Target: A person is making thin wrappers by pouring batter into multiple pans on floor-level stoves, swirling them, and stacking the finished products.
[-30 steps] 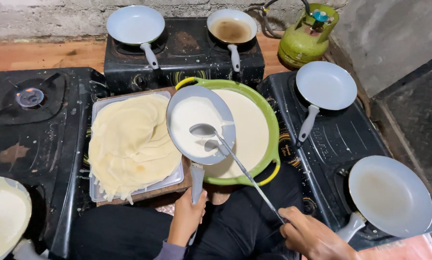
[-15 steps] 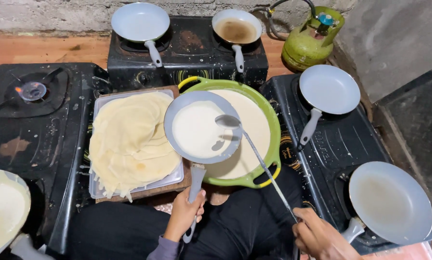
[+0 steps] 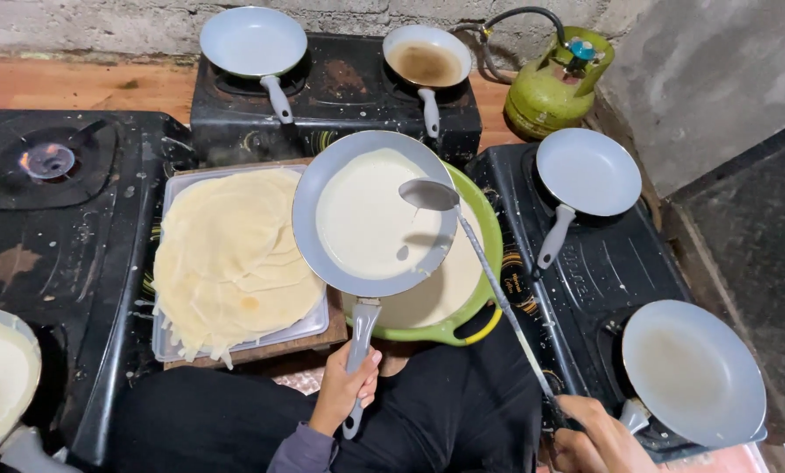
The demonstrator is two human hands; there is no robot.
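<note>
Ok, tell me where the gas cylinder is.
Head view, top right: the green gas cylinder stands against the wall, right of the far stove and its batter-stained pan.

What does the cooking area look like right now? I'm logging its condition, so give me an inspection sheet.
Surface: black stoves, batter-splattered; one burner lit.
Job's things: grey pan coated with batter, tilted over green bowl; ladle above the pan.
Clutter: tray of stacked crepes; five more pans on burners.
Hands: left hand grips pan handle; right hand holds ladle handle.
Cables: hose on green gas cylinder.
Surroundings: wooden floor, rough concrete walls.
</note>
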